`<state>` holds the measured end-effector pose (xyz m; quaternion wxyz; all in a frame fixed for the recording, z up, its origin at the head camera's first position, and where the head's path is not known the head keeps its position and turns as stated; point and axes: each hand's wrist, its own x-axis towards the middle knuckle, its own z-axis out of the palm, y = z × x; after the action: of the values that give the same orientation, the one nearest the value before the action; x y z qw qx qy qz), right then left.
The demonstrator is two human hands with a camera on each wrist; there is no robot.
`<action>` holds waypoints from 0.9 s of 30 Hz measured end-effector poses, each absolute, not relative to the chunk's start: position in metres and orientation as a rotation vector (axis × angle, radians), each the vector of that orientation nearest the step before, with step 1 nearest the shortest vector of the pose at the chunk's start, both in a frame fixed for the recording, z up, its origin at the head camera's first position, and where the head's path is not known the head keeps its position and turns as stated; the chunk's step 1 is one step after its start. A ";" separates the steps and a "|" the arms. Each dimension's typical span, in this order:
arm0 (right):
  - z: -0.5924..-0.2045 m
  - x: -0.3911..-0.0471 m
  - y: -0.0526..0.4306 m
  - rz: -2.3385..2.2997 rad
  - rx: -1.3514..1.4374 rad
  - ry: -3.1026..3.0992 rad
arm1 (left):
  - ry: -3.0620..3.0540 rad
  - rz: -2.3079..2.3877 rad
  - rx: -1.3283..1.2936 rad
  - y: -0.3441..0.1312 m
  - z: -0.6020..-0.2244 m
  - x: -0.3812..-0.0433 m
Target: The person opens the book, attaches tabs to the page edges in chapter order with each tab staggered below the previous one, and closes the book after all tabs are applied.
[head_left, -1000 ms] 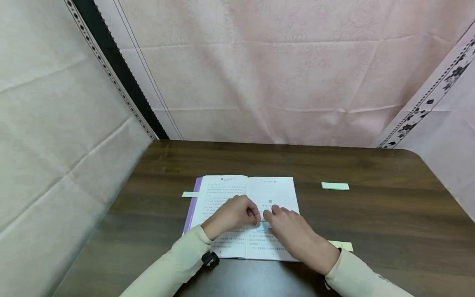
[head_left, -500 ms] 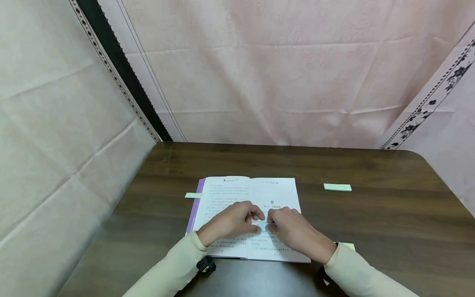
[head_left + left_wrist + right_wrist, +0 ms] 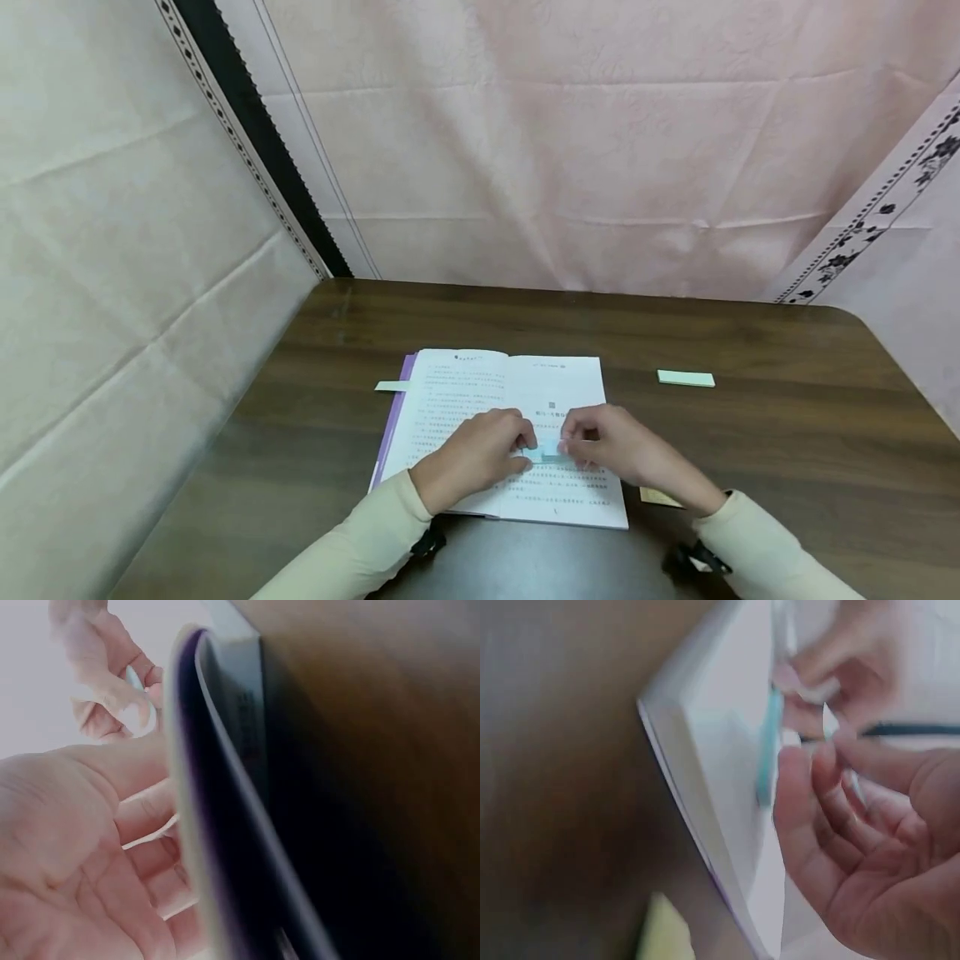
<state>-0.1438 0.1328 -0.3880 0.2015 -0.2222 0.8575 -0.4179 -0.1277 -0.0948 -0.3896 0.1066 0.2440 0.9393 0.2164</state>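
An open book [image 3: 551, 383] with a purple cover edge lies on the table, text on both pages. A light blue sticky note pad [image 3: 769, 746] rests on its right page. My left hand [image 3: 480, 450] holds the pad's left end between thumb and fingers; in the left wrist view its palm shows beside the page edges. At the pad's right end my right hand [image 3: 611, 442] pinches a thin sticky note [image 3: 830, 721] between thumb and fingertips, mostly hidden by the fingers.
A pale green strip [image 3: 392, 386] sticks out from the book's left edge. Back right on the brown table [image 3: 787, 400] lies a green sticky note pad [image 3: 686, 378]. A yellow pad [image 3: 660, 497] lies partly under my right forearm. Cloth hangs behind the table.
My right hand has turned and drawn to the right, now pinching a sticky note. My left hand stays at the blue pad, its thumb and fingers spread round the end.
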 end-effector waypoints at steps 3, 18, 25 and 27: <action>-0.384 -0.155 0.150 -1.252 -0.539 2.285 | 2.747 0.728 0.662 -0.096 -0.391 -0.129; -0.396 -0.187 0.181 -1.074 -0.369 2.374 | 2.760 0.861 0.564 -0.103 -0.398 -0.129; -0.393 -0.191 0.186 -0.986 -0.322 2.337 | 2.737 0.860 0.542 -0.098 -0.399 -0.129; -0.393 -0.192 0.186 -0.966 -0.316 2.345 | 2.734 0.855 0.544 -0.097 -0.400 -0.129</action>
<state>-0.1920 0.1860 -0.3933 0.2888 -0.1183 0.8784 -0.3619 -0.1291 -0.0971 -0.4004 0.1129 0.1853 0.9317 0.2914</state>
